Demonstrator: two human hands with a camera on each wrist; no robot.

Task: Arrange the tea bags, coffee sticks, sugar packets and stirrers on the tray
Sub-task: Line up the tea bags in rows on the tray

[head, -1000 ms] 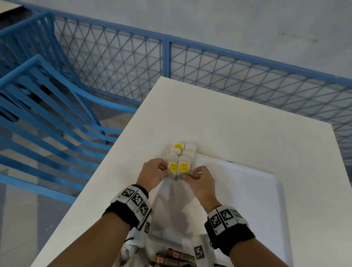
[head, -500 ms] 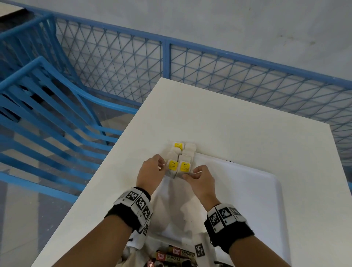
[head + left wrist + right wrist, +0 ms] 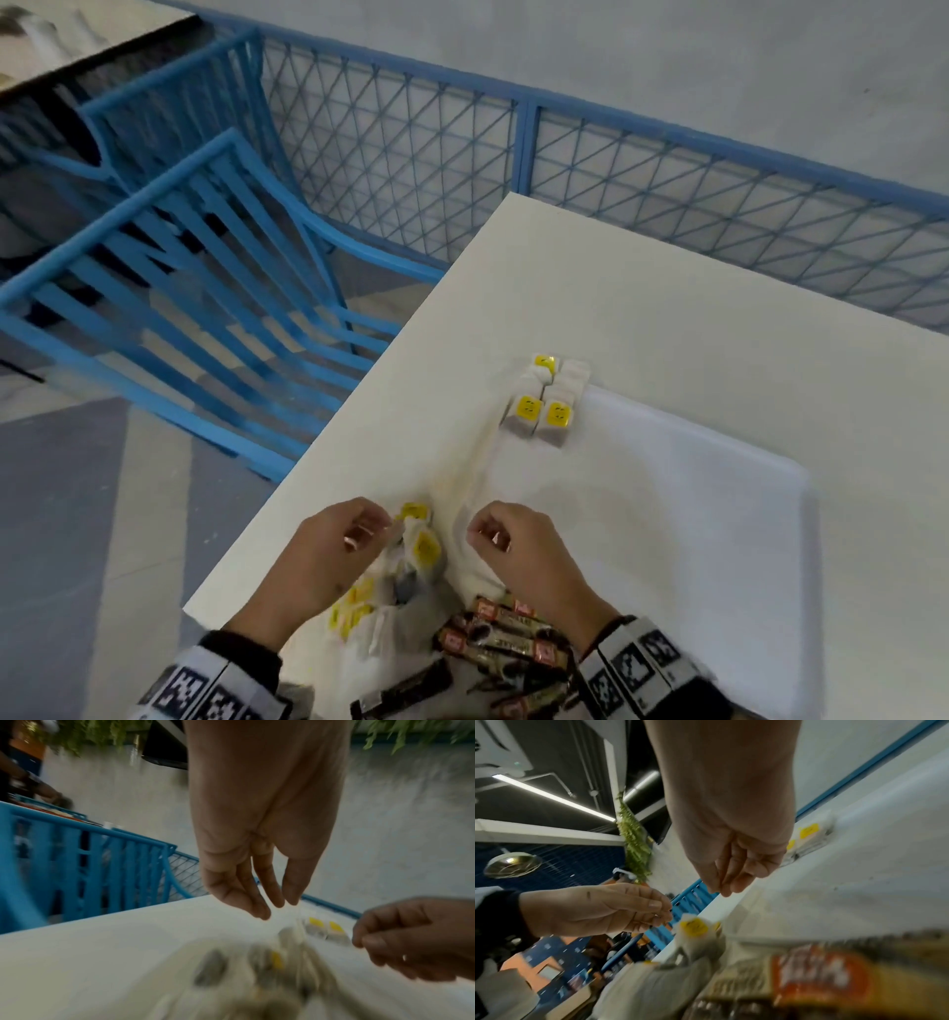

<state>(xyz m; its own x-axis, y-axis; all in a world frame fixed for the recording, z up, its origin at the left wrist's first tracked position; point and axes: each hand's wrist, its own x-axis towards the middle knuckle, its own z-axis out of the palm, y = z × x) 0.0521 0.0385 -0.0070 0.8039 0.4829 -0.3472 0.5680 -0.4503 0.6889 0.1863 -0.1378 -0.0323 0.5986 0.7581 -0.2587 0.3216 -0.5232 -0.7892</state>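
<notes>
Two short rows of white tea bags with yellow tags [image 3: 543,408] lie at the far left corner of the white tray [image 3: 719,539]. A loose heap of tea bags [image 3: 418,545] sits near the table's front left, and brown coffee sticks [image 3: 506,637] lie beside it. My left hand [image 3: 367,527] hovers just left of the heap, fingers loosely bent, holding nothing; the left wrist view shows the left hand [image 3: 277,906] with nothing in it. My right hand [image 3: 485,532] hangs just right of the heap, loosely curled and empty. From the right wrist view, the right hand [image 3: 727,888] is above the heap [image 3: 695,929].
The white table [image 3: 642,288] drops off at its left edge close to my left hand. Blue slatted chairs [image 3: 195,288] and a blue mesh railing [image 3: 513,169] stand beyond. More wrappers lie by the front edge [image 3: 400,688].
Both hands have let go of the arranged tea bag rows and pulled back toward me, stopping over the loose heap. The rows stay in place.
</notes>
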